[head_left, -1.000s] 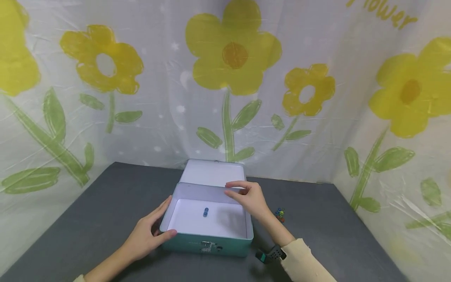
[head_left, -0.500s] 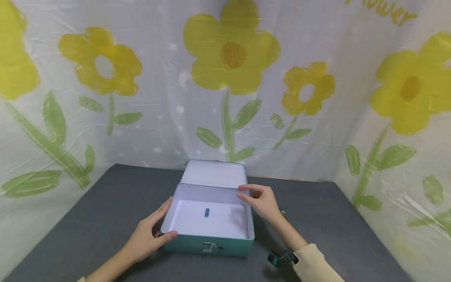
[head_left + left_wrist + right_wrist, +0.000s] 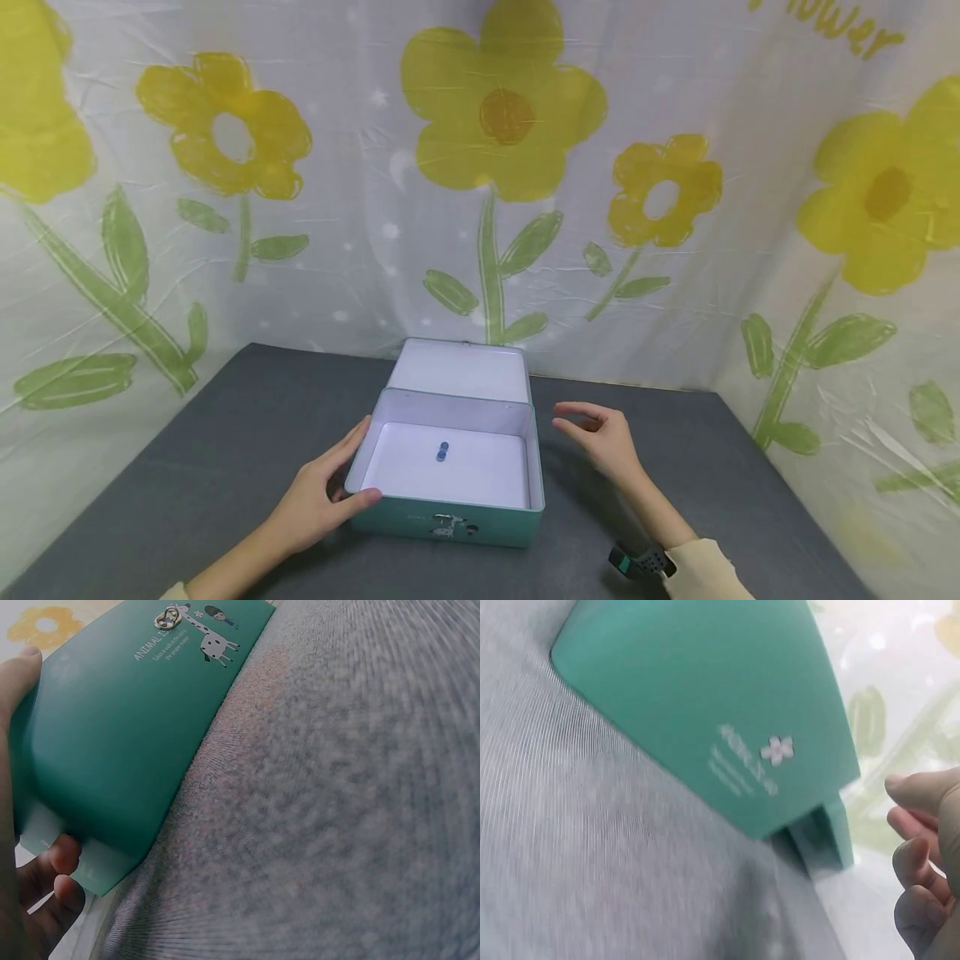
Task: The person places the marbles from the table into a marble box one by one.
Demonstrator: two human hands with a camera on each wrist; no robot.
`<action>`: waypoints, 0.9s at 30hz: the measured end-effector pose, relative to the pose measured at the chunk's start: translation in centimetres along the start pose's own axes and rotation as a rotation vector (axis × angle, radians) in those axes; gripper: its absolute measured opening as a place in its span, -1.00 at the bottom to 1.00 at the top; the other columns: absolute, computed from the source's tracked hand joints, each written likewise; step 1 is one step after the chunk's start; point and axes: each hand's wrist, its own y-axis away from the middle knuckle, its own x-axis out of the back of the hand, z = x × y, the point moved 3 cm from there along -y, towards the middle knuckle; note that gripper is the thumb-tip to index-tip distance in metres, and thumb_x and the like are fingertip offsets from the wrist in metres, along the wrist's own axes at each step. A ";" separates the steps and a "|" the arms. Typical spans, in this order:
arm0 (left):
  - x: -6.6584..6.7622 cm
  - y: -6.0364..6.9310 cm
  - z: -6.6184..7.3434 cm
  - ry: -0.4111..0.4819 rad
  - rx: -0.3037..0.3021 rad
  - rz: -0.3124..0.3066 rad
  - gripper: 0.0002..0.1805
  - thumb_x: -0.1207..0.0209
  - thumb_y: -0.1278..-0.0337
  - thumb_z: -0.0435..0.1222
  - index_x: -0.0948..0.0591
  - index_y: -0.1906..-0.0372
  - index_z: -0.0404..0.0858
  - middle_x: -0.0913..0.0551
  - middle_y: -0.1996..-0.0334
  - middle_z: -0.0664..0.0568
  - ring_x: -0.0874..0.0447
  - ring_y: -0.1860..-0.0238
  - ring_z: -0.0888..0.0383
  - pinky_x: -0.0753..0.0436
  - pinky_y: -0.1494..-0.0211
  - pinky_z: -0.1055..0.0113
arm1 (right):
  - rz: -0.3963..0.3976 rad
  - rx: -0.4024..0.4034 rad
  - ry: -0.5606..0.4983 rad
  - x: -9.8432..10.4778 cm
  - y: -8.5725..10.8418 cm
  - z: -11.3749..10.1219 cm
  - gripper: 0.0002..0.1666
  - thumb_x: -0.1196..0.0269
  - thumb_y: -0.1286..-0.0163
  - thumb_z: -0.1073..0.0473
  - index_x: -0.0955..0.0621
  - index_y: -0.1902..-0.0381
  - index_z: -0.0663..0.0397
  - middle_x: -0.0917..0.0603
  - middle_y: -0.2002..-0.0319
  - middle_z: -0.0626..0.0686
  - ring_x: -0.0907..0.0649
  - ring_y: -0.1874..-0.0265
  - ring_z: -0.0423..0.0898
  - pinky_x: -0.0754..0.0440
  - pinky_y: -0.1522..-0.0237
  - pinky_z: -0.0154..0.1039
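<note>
A teal tin box (image 3: 393, 518) with a white inside stands on the dark table, its lid (image 3: 459, 368) folded back behind it. Two small blue round pieces (image 3: 442, 452) lie on its floor. My left hand (image 3: 313, 502) grips the left side, with the thumb at the front left corner and fingers along the side wall; the left wrist view shows curled fingertips (image 3: 66, 855) at the box's edge. Just off the right side hovers my right hand (image 3: 606, 440), thumb and fingers bent and apart. Nothing shows between them in the right wrist view.
The dark table top (image 3: 300, 400) reaches back to a white curtain (image 3: 352, 275) printed with yellow flowers, which also hangs along both sides. A dark band (image 3: 641, 562) is worn on the right wrist.
My right hand has moved right, from above the box to beyond its right wall. The small coloured pieces on the table there are now hidden behind it. My left hand stays on the box.
</note>
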 end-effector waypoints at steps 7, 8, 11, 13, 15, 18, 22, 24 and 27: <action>0.0 -0.1 -0.2 0.006 0.021 -0.010 0.01 -0.47 -0.22 -0.24 -0.20 -0.70 -0.14 -0.23 -0.63 -0.25 -0.26 0.54 0.40 -0.43 0.53 0.41 | 0.009 -0.066 0.051 2.4 1.1 1.4 -0.61 -0.48 -0.41 0.15 -0.77 -0.12 0.22 -0.83 0.04 0.25 -0.42 0.78 -0.20 -0.40 0.71 -0.30; 0.0 -0.1 -0.3 0.005 0.027 -0.010 0.01 -0.47 -0.23 -0.24 -0.20 -0.70 -0.14 -0.23 -0.64 -0.25 -0.26 0.54 0.40 -0.43 0.53 0.41 | 0.011 -0.062 0.068 2.7 1.3 1.5 -0.61 -0.47 -0.41 0.15 -0.77 -0.12 0.23 -0.83 0.00 0.24 -0.47 0.76 -0.17 -0.41 0.69 -0.29; 0.0 -0.1 -0.4 -0.003 0.034 -0.006 0.01 -0.47 -0.22 -0.23 -0.21 -0.70 -0.15 -0.24 -0.63 -0.25 -0.25 0.55 0.40 -0.42 0.53 0.41 | 0.023 -0.060 0.117 3.8 1.8 2.0 -0.60 -0.47 -0.42 0.15 -0.76 -0.13 0.22 -0.81 -0.06 0.24 -0.55 0.71 -0.10 -0.37 0.67 -0.28; 0.0 0.0 -0.2 0.000 0.028 -0.006 0.01 -0.48 -0.21 -0.23 -0.21 -0.70 -0.14 -0.24 -0.63 -0.25 -0.26 0.54 0.40 -0.42 0.53 0.41 | 0.033 -0.060 0.138 4.5 2.1 2.3 -0.60 -0.48 -0.41 0.15 -0.76 -0.15 0.19 -0.80 -0.09 0.22 -0.54 0.69 -0.14 -0.34 0.66 -0.28; 0.1 0.0 -0.1 0.003 0.019 -0.006 0.02 -0.49 -0.20 -0.23 -0.21 -0.70 -0.13 -0.25 -0.63 -0.26 -0.25 0.55 0.40 -0.42 0.53 0.41 | 0.042 -0.058 0.155 5.1 2.5 2.5 -0.59 -0.47 -0.42 0.16 -0.75 -0.17 0.19 -0.79 -0.10 0.22 -0.63 0.63 -0.13 -0.38 0.63 -0.27; 0.2 -0.1 0.1 0.009 0.011 -0.005 0.02 -0.49 -0.19 -0.24 -0.22 -0.70 -0.12 -0.25 -0.62 -0.27 -0.26 0.54 0.40 -0.42 0.53 0.41 | 0.057 -0.053 0.184 6.0 3.0 2.6 -0.61 -0.43 -0.47 0.14 -0.75 -0.17 0.19 -0.79 -0.11 0.21 -0.76 0.48 -0.08 -0.47 0.55 -0.28; 0.2 -0.1 0.1 0.011 0.017 -0.006 0.02 -0.49 -0.19 -0.24 -0.22 -0.70 -0.11 -0.25 -0.63 -0.28 -0.27 0.53 0.38 -0.42 0.52 0.41 | 0.070 -0.058 0.238 6.9 3.4 2.8 -0.64 -0.38 -0.52 0.12 -0.75 -0.16 0.19 -0.80 -0.09 0.21 -0.82 0.34 -0.03 -0.49 0.51 -0.27; 0.1 -0.1 0.1 0.011 0.021 -0.008 0.02 -0.49 -0.19 -0.23 -0.22 -0.70 -0.10 -0.25 -0.63 -0.27 -0.28 0.52 0.38 -0.42 0.52 0.42 | 0.065 -0.061 0.251 7.3 3.7 2.9 -0.66 -0.37 -0.53 0.15 -0.75 -0.15 0.21 -0.80 -0.07 0.23 -0.76 0.46 -0.12 -0.44 0.58 -0.28; 0.0 0.0 0.1 0.014 0.020 -0.008 0.02 -0.49 -0.19 -0.24 -0.22 -0.69 -0.12 -0.26 -0.62 -0.28 -0.28 0.52 0.38 -0.42 0.52 0.42 | 0.044 -0.072 0.273 7.7 4.0 3.3 -0.70 -0.36 -0.51 0.24 -0.76 -0.13 0.22 -0.81 -0.03 0.27 -0.48 0.74 -0.25 -0.29 0.69 -0.29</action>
